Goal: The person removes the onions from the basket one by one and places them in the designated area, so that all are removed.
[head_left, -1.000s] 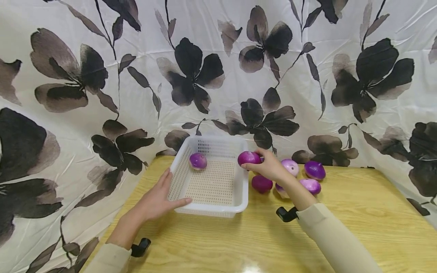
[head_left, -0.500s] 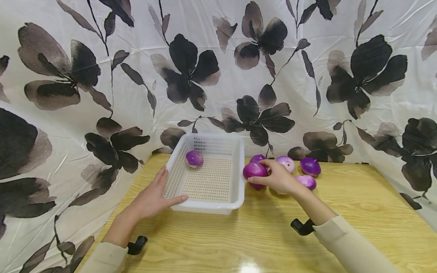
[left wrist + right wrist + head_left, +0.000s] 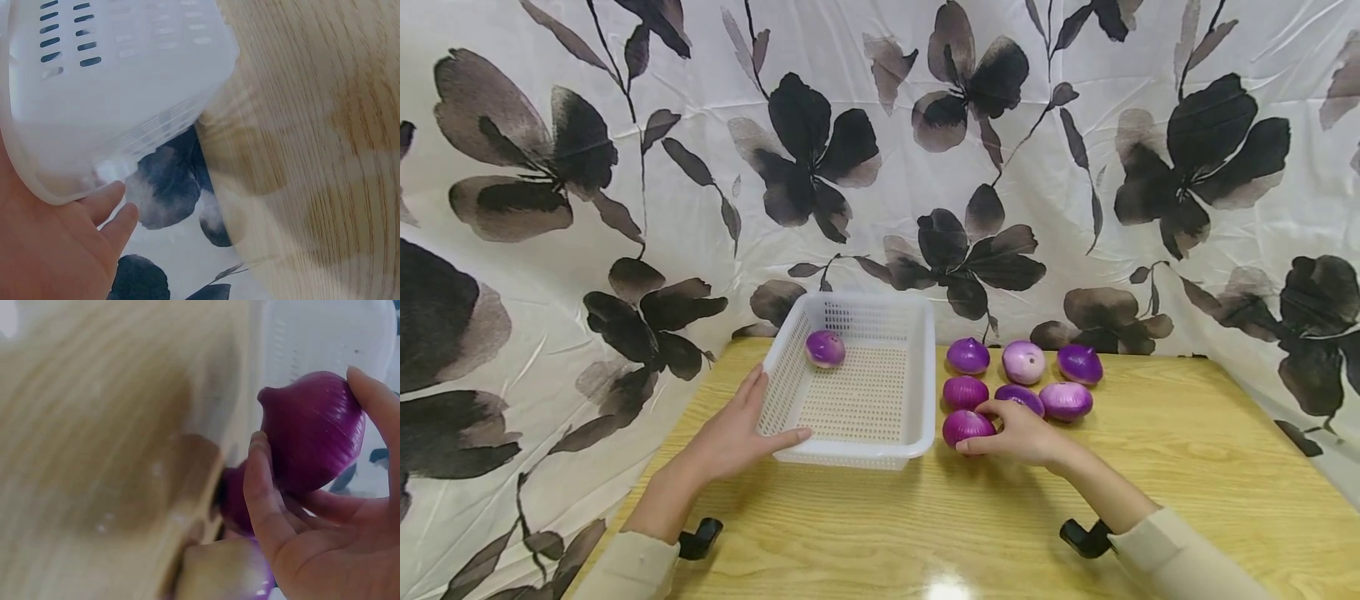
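Note:
My right hand [image 3: 1022, 435] grips a red onion [image 3: 967, 428] between thumb and fingers, low over the table just right of a white plastic basket [image 3: 865, 451]. In the right wrist view this onion [image 3: 315, 434] shows its pointed tip, with thumb and fingertips around its sides. My left hand [image 3: 726, 437] rests against the basket's near left corner, the thumb lying along the front rim. Seen from the left wrist, its straight fingers [image 3: 122, 228] lie outside the basket under the rim. One purple and white onion [image 3: 825, 349] sits at the basket's back left.
Several more onions stand in rows right of the basket, among them a pale one [image 3: 1023, 362] and a dark purple one [image 3: 1080, 364]. Wooden table [image 3: 865, 533] extends in front. A flowered cloth [image 3: 865, 167] hangs behind and at the sides.
The right hand has carried its onion from over the basket's right rim rightward and toward me, to the front of the rows. The left hand stays at the basket corner. The view has shifted slightly.

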Motion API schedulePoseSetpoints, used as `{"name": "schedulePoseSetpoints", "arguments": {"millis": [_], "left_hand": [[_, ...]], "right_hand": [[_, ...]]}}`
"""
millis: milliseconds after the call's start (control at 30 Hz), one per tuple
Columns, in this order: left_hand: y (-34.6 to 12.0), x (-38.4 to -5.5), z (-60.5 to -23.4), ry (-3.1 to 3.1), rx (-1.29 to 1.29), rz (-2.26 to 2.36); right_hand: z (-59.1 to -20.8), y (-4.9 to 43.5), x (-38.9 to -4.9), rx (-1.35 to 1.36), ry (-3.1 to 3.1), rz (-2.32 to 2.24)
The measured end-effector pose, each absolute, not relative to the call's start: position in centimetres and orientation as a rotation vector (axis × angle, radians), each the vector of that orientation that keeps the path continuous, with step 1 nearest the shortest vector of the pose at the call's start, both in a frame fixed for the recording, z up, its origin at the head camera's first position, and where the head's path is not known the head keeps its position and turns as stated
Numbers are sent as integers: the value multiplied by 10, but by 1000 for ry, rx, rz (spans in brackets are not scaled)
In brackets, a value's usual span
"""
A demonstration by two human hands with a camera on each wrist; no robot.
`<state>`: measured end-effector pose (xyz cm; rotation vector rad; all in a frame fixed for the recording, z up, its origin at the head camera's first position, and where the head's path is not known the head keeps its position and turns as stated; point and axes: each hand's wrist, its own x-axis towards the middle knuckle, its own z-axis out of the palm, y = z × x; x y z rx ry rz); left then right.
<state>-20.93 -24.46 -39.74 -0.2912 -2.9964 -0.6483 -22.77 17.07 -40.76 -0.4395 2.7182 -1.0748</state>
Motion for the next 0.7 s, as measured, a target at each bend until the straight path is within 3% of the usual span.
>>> {"name": "schedulePoseSetpoints", "arguments": {"millis": [267, 700], "left_hand": [[-245, -210, -396, -3006, -284, -655], [-245, -209, -396, -3001, -284, -651]], "right_hand": [[-427, 177, -227, -397, 2533, -1191], [-429, 177, -228, -340, 2464, -1247]]}}
